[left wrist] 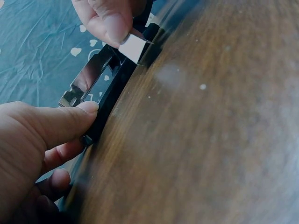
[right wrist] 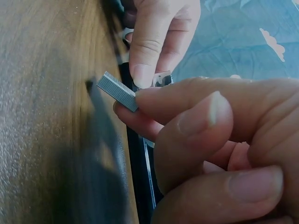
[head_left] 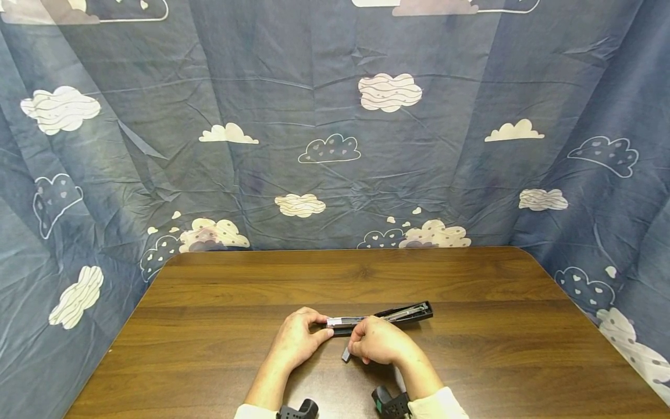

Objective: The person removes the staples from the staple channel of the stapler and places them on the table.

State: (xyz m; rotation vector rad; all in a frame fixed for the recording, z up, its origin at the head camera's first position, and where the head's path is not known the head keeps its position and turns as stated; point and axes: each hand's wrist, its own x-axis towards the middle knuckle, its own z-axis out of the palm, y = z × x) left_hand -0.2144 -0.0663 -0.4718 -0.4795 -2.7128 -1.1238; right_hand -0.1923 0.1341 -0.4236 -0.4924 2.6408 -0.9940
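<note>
A black stapler (head_left: 426, 311) lies opened out on the table, its metal magazine exposed and its top cover swung back to the right. My left hand (head_left: 298, 340) grips the stapler's left end between thumb and fingers; in the left wrist view the thumb presses by the black base (left wrist: 115, 87). Between thumb and finger, my right hand (head_left: 382, 343) pinches a short strip of staples (right wrist: 117, 91). That silver strip is tilted, held just in front of the stapler and apart from the magazine. The right hand hides the stapler's middle in the head view.
The brown wooden table (head_left: 235, 285) has rounded far corners. Behind it and along both sides hangs a blue curtain (head_left: 335, 180) with cloud prints. Black wrist devices (head_left: 389, 402) sit on both wrists near the table's front.
</note>
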